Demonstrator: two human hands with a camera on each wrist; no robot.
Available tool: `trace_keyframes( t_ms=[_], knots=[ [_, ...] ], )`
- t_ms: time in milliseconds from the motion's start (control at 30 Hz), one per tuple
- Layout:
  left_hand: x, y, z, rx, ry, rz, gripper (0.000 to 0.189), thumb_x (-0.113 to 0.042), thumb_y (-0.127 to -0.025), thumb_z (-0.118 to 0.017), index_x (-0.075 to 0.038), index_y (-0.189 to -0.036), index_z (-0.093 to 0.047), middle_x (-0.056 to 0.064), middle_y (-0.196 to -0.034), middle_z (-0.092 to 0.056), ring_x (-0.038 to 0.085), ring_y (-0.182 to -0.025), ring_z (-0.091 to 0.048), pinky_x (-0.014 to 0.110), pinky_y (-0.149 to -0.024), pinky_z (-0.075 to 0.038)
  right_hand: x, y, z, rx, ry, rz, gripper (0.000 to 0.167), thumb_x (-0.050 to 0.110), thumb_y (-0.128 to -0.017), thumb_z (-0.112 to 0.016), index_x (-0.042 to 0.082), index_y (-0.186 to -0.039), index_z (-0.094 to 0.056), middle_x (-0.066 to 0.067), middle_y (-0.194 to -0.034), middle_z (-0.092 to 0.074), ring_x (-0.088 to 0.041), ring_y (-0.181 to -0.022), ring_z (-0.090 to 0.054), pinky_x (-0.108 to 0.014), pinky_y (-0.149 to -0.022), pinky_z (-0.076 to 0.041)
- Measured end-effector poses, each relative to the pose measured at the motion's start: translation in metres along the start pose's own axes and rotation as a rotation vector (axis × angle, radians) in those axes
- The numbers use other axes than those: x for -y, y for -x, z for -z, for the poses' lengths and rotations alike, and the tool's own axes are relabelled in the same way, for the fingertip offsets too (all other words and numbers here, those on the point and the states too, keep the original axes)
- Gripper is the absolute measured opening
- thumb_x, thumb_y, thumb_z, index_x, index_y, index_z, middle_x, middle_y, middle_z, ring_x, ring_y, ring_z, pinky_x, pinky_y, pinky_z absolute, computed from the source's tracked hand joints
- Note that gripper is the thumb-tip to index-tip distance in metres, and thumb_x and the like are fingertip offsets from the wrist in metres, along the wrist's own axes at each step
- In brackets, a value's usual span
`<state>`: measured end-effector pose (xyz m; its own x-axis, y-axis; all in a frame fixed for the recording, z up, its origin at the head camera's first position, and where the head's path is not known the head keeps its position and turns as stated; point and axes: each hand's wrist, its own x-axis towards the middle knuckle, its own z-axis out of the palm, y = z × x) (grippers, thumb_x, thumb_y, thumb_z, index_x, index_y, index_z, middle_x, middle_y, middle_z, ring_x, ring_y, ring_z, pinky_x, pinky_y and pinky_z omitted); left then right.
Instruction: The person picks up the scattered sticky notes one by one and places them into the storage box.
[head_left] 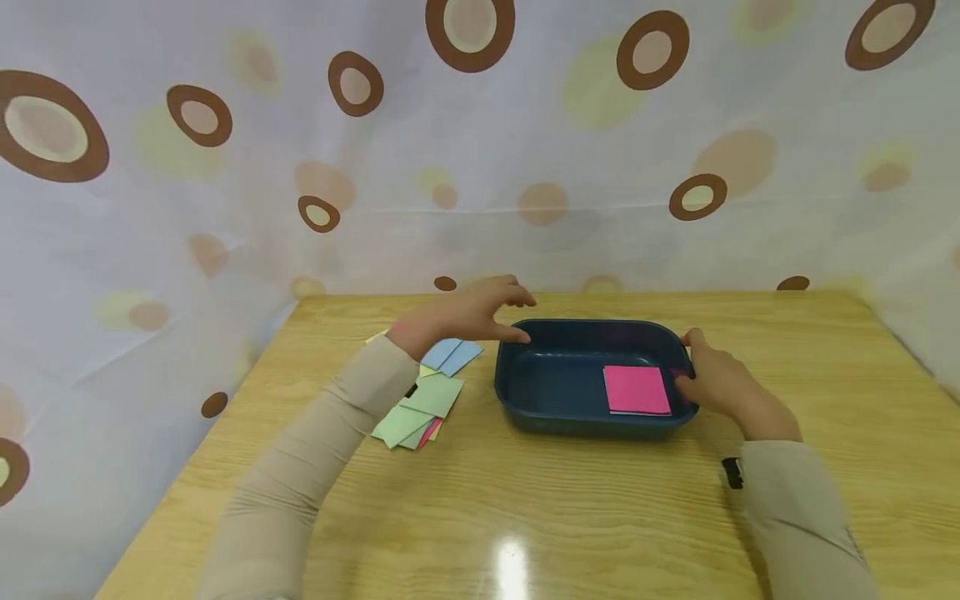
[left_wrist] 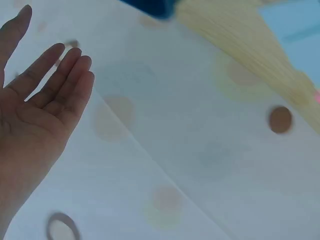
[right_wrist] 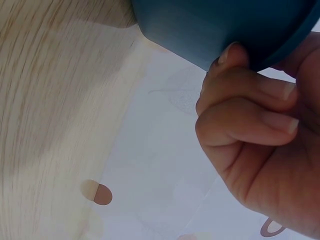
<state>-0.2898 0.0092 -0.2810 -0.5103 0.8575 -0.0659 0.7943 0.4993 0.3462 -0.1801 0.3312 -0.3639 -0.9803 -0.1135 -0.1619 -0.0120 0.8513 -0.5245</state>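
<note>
A dark blue plastic tray [head_left: 555, 425] stands on the wooden table, with a pink square of paper [head_left: 637, 390] lying inside at its right end, a pale sheet edge showing beneath. My right hand [head_left: 716, 379] pinches the tray's right rim, thumb inside and fingers outside; in the right wrist view the other fingers curl below the rim of the tray [right_wrist: 200, 30]. Near the tray's left end is my left hand [head_left: 480, 308], its fingers spread and relaxed. In the left wrist view the palm of the left hand [left_wrist: 45, 100] shows, holding nothing.
Left of the tray lies a loose pile of green paper squares [head_left: 431, 396] with some pink and yellow edges. Blue paper pieces [head_left: 453, 354] lie just behind, partly under my left forearm. A patterned cloth [head_left: 480, 167] hangs behind the wooden table [head_left: 555, 500].
</note>
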Motion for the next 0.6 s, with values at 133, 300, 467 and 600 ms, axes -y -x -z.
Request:
trace_keyframes(
  t_ms=[133, 300, 467, 600],
  knots=[
    [0.048, 0.015, 0.007, -0.019, -0.041, 0.142, 0.05, -0.022, -0.091, -0.068, 0.0, -0.134, -0.053, 0.015, -0.125, -0.055, 0.03, -0.119, -0.051, 0.038, -0.101, -0.039, 0.0, -0.001, 0.0, 0.0, 0.005, -0.001, 0.058, 0.008, -0.092, -0.053, -0.014, -0.133, -0.017, -0.014, -0.072, -0.054, -0.022, -0.063, -0.049, -0.034, -0.057, -0.04],
    [0.103, 0.03, -0.004, 0.135, -0.054, 0.389, 0.056, -0.01, -0.09, -0.064, 0.002, -0.141, -0.043, 0.02, -0.139, -0.047, 0.033, -0.13, -0.043, 0.043, -0.104, -0.037, -0.001, 0.0, 0.001, 0.005, 0.012, -0.004, 0.058, 0.008, -0.092, -0.053, -0.014, -0.132, -0.017, -0.015, -0.073, -0.055, -0.023, -0.063, -0.051, -0.034, -0.058, -0.04],
    [0.132, 0.043, -0.019, 0.264, -0.052, 0.578, 0.068, -0.007, -0.087, -0.063, -0.006, -0.149, -0.034, 0.014, -0.15, -0.036, 0.029, -0.129, -0.04, 0.046, -0.102, -0.037, -0.001, 0.0, 0.001, -0.003, 0.026, 0.017, 0.057, 0.008, -0.091, -0.054, -0.015, -0.13, -0.018, -0.015, -0.074, -0.056, -0.023, -0.064, -0.051, -0.034, -0.058, -0.041],
    [0.143, 0.05, -0.027, 0.285, -0.043, 0.638, 0.075, -0.012, -0.086, -0.064, -0.014, -0.152, -0.029, 0.01, -0.149, -0.037, 0.027, -0.119, -0.042, 0.047, -0.097, -0.04, 0.001, -0.002, 0.0, 0.008, 0.032, 0.017, 0.058, 0.008, -0.092, -0.055, -0.016, -0.129, -0.018, -0.018, -0.077, -0.057, -0.024, -0.065, -0.052, -0.036, -0.059, -0.042]
  ],
)
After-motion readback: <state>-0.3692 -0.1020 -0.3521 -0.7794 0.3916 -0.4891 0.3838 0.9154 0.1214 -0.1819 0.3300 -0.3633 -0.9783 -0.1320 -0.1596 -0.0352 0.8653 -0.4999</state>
